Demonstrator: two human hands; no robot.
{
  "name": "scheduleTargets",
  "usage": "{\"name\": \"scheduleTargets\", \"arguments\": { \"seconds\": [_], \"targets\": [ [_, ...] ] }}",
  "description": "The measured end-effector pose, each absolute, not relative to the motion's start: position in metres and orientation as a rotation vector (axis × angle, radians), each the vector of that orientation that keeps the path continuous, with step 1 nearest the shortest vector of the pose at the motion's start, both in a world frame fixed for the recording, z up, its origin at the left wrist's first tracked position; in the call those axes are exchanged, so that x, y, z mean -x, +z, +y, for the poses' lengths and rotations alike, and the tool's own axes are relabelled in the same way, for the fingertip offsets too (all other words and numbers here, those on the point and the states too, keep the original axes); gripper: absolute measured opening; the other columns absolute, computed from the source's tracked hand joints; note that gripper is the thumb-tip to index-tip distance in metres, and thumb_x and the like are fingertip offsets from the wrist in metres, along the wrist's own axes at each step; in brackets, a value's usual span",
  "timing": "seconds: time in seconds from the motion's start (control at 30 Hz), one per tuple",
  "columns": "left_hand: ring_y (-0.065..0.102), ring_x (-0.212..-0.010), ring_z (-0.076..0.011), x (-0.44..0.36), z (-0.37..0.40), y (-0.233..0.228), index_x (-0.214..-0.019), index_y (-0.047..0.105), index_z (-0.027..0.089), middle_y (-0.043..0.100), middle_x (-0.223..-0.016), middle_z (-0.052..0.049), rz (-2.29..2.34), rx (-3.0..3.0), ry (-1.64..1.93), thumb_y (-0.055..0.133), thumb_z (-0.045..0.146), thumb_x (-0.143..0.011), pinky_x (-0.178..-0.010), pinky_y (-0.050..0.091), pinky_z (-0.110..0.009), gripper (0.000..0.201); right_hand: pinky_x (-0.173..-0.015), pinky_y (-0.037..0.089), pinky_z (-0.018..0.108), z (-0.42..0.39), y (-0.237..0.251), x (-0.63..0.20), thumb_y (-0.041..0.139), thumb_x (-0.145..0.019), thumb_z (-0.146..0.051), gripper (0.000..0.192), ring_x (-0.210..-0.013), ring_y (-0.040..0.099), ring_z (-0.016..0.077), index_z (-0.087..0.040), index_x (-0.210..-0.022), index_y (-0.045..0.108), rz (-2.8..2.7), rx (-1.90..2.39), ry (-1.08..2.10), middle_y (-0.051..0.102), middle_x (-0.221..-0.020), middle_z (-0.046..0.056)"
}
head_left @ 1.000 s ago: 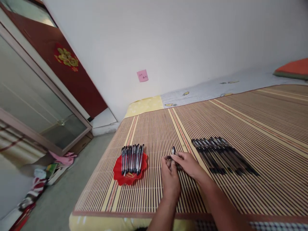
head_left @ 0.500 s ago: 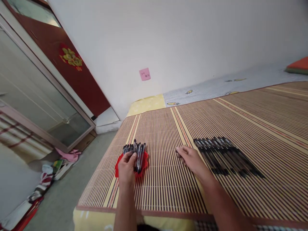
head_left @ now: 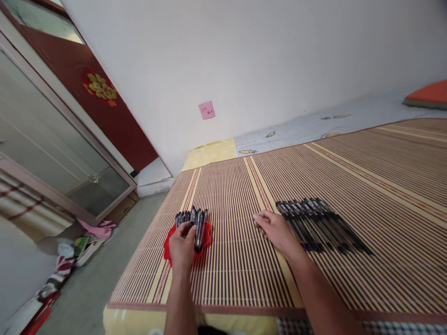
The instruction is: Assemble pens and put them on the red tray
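Two hands: left hand (head_left: 182, 244) loosely curled on dish pens (head_left: 195, 222); right hand (head_left: 274, 228) half-closed, contents hidden.

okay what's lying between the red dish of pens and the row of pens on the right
In the head view, only the right hand lies between the red dish and the row of pens, resting on the striped mat; otherwise bare mat.

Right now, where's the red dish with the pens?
In the head view the red dish sits left of centre on the striped mat, under the left hand, across from the loose pen row.
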State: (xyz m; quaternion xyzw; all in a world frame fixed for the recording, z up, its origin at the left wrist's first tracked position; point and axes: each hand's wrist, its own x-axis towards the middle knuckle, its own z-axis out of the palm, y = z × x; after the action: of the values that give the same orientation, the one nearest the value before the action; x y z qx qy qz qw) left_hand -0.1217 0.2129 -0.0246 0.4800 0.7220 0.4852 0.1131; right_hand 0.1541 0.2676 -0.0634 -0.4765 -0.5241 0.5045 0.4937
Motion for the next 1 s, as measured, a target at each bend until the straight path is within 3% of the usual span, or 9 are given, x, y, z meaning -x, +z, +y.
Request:
{"name": "scheduleTargets", "arguments": {
  "seconds": [0.33, 0.67, 0.83, 1.0],
  "targets": [
    [0.071, -0.089, -0.0261, 0.112, 0.229, -0.036, -0.096, 0.074, 0.017, 0.077, -0.096, -0.01, 2.215, -1.568, 1.102, 0.064, 0.029, -0.082, -0.082, 0.052, -0.036, 0.021, -0.047, 0.031, 0.026, 0.261, -0.056, -0.156, 0.06, -0.08, -0.056, 0.035, -0.047, 0.039, 0.0123, -0.022, -0.074, 0.058, -1.33, 1.201, 1.264, 0.044, -0.055, -0.005],
    [0.07, -0.084, -0.0249, 0.117, 0.223, -0.029, -0.094, 0.072, 0.018, 0.076, -0.09, -0.009, 2.228, -1.588, 1.003, 0.069, 0.029, -0.081, -0.074, 0.049, -0.032, 0.017, -0.047, 0.028, 0.027, 0.263, -0.063, -0.153, 0.06, -0.079, -0.057, 0.035, -0.046, 0.038, 0.0127, -0.023, -0.072, 0.056, -1.342, 1.184, 1.288, 0.044, -0.055, -0.005],
    [0.066, -0.071, -0.0213, 0.125, 0.214, -0.026, -0.076, 0.067, 0.019, 0.072, -0.075, -0.005, 2.276, -1.614, 0.709, 0.07, 0.022, -0.079, -0.063, 0.041, -0.028, 0.005, -0.047, 0.028, 0.027, 0.262, -0.06, -0.153, 0.059, -0.08, -0.054, 0.032, -0.046, 0.038, 0.0124, -0.023, -0.07, 0.056, -1.355, 1.193, 1.268, 0.044, -0.055, -0.005],
    [0.067, -0.074, -0.024, 0.116, 0.216, -0.025, -0.077, 0.067, 0.018, 0.073, -0.079, -0.009, 2.39, -1.642, 0.574, 0.069, 0.018, -0.08, -0.062, 0.038, -0.029, 0.003, -0.046, 0.029, 0.027, 0.263, -0.058, -0.153, 0.06, -0.078, -0.054, 0.032, -0.045, 0.039, 0.0125, -0.022, -0.072, 0.057, -1.325, 1.193, 1.278, 0.045, -0.053, -0.005]
  ]
}}
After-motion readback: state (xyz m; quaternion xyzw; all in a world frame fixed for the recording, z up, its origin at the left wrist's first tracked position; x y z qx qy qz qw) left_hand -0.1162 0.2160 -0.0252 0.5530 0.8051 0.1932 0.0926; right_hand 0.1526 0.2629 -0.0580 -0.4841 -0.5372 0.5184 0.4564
